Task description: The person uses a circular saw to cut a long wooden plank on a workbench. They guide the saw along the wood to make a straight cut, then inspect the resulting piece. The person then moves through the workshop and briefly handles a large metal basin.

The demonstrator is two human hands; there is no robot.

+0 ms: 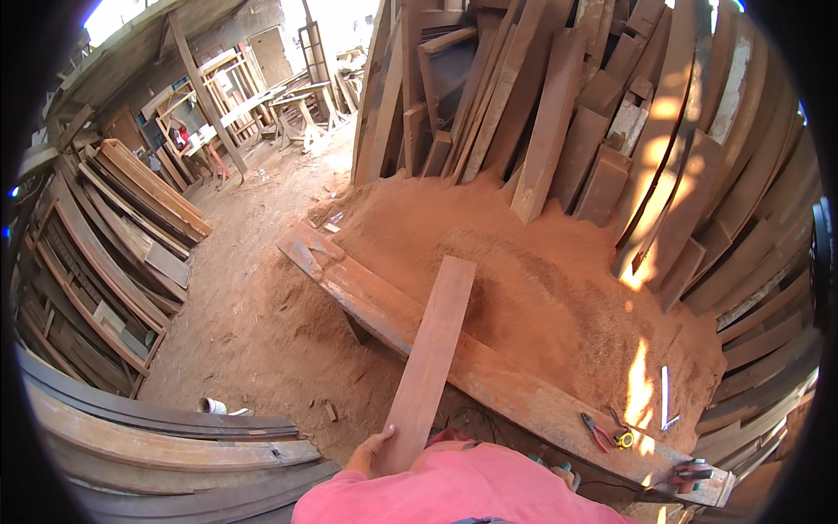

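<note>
A long flat reddish-brown wooden board (429,356) lies slantwise across a narrow plank bench (515,377), its far end sticking out over a sawdust heap. My left hand (375,447) is closed on the board's left edge near its close end, thumb toward the top face. Beyond my pink sleeve and body, my right hand does not show. A greenish tool (566,476), partly hidden by my shirt, sits low beside my right side; its kind is unclear.
Red-handled pliers (598,431), a yellow tape measure (623,440) and a red-and-grey power tool (691,476) lie toward the bench's right end. A metal square (666,398) rests in the sawdust (541,271). Planks (554,122) lean behind; stacked boards (166,450) line the left.
</note>
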